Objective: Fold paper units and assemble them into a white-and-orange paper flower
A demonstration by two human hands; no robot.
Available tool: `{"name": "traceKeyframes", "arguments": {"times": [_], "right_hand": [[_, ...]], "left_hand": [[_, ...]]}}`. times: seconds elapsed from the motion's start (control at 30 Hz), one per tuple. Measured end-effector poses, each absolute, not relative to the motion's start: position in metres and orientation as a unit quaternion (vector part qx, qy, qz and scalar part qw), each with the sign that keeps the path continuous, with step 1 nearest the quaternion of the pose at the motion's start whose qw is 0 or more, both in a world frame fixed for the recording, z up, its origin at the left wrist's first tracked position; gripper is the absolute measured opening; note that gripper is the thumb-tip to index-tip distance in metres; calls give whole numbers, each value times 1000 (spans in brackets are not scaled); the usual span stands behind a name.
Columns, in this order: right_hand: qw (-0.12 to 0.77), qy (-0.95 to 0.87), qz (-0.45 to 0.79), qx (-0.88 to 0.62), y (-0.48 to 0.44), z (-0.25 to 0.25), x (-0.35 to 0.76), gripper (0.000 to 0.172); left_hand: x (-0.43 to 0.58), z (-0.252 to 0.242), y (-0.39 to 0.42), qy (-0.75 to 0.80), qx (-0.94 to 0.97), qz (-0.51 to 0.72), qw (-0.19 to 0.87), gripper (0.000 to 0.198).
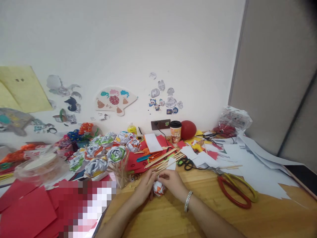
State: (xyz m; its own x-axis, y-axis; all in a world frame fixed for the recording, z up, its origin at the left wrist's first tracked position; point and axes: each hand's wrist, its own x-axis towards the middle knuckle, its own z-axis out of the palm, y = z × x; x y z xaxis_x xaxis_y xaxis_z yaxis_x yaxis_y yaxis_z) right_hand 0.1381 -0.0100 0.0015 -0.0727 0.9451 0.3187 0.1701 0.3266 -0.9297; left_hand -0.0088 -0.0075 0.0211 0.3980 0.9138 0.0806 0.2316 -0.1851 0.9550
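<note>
A small white and orange paper flower (158, 189) is between my hands, just above the wooden table (158, 218). From its left side, the curled fingers of my left hand (145, 186) grip it. My right hand (173, 183), with a sparkling bracelet on the wrist, pinches its upper right edge. Both sets of fingertips are partly hidden behind the flower. Finished-looking paper flowers (116, 153) in white, green and orange stand to the left, some in a holder made of sticks (121, 173). Beyond my hands lie several wooden sticks (160, 162).
Large red-handled scissors (234, 195) lie at right, smaller black scissors (185, 163) nearer the middle. White paper sheets (257, 175) cover the right side, red paper (27, 211) the left. A paper cup (175, 132) and red balloon (188, 130) stand by the wall.
</note>
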Motion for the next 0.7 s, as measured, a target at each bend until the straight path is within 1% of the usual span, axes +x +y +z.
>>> {"name": "traceKeyframes", "arguments": {"times": [0.07,0.1,0.2,0.27,0.37,0.47,0.53,0.6,0.7], "right_hand": [[522,-626,368,-447,-9,2,139,12],[527,-621,371,-445,-9,2,140,12],[548,-597,390,-437,-5,2,142,10],[558,-587,395,-433,-3,1,144,9],[555,-588,392,-439,-2,0,146,10],[547,-622,315,-463,-7,4,147,17],[535,-667,263,-446,-12,9,148,23],[513,-711,259,-404,-15,14,149,22],[500,-716,301,-382,-14,14,149,14]], "left_hand": [[-9,23,-5,416,731,359,405,33],[-10,23,-3,417,743,350,390,31],[-13,21,3,422,727,333,428,35],[-15,18,8,418,705,346,456,36],[-17,15,14,412,712,378,424,30],[-18,14,16,417,729,383,385,26],[-18,12,16,418,738,383,367,25],[-17,9,17,414,735,395,363,25],[-16,6,19,405,705,416,407,26]]}}
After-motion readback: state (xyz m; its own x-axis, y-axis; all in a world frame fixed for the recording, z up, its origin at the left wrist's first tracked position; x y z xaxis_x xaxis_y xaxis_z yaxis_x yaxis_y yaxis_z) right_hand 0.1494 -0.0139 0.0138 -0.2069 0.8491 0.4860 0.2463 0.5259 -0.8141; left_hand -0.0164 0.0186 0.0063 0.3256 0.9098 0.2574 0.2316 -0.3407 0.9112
